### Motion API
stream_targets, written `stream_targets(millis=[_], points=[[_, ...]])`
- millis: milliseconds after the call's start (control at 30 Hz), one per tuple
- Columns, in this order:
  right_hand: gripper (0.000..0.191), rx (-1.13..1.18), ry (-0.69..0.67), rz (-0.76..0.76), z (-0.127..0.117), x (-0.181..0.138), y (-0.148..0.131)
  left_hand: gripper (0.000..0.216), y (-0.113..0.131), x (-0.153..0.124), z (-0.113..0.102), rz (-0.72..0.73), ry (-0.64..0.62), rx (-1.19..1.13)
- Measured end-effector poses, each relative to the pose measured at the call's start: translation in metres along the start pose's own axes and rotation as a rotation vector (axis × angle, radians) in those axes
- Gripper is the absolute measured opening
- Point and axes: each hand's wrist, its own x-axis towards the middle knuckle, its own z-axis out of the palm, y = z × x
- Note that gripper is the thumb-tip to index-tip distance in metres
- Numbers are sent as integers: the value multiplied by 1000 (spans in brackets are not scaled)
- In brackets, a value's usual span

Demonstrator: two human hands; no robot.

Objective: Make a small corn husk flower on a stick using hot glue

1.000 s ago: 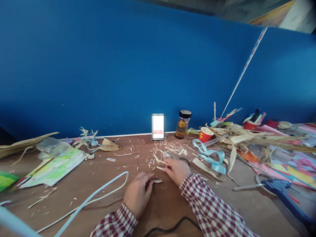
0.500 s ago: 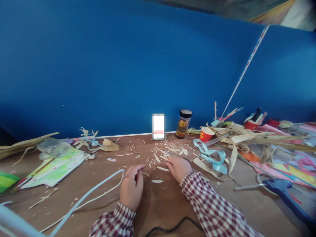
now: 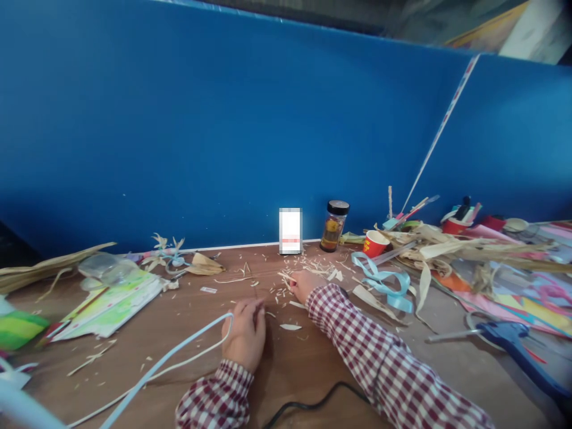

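Observation:
My right hand (image 3: 308, 285) reaches into a scatter of short pale scraps (image 3: 317, 271) on the brown table. Its finger and thumb are pinched together, with a thin pale strip (image 3: 286, 276) showing at the tips. A dark object (image 3: 344, 292) peeks out beside the wrist, mostly covered. Nearer to me on the left rests my left hand (image 3: 245, 333), its fingers curled together; whatever may be in them cannot be made out. The light-blue bent tube (image 3: 179, 350) passes close by that hand. Between the hands lies a pale leaf-shaped piece (image 3: 291, 327).
A dark-lidded jar (image 3: 335, 226) and a red paper cup (image 3: 375, 243) stand at the back. To the right are blue ribbon (image 3: 393, 283), dry husks (image 3: 465, 241) and a blue glue gun (image 3: 513, 339). Painted paper (image 3: 120, 304) lies left; a black cord (image 3: 313, 406) runs in front.
My right hand has shifted left and slightly away from me among the scraps. My left hand stays curled near the same place. The whole view has moved slightly.

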Motion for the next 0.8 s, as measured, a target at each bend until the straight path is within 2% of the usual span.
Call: stream_targets(millis=[133, 200, 267, 367, 433, 533, 600, 800], points=[[13, 22, 8, -12, 3, 0, 3, 22, 5, -2, -4, 36, -121, 143], [14, 29, 37, -18, 1, -1, 5, 21, 8, -2, -6, 40, -107, 137], [16, 33, 68, -26, -3, -4, 7, 20, 11, -2, -7, 41, -42, 87], [13, 95, 135, -57, -12, -15, 5, 21, 17, -3, -7, 76, 56, -133], [12, 186, 198, -111, -18, -29, -2, 22, 22, -5, -4, 65, 17, -360], [15, 291, 268, -196, -24, -55, -19, 26, 27, -10, 2, -120, -151, -711], [14, 314, 296, -231, -24, -70, -30, 28, 26, -12, 6, -240, -219, -890], [13, 307, 343, -195, -15, -83, -37, 27, 22, -12, 10, -421, -207, -1189]])
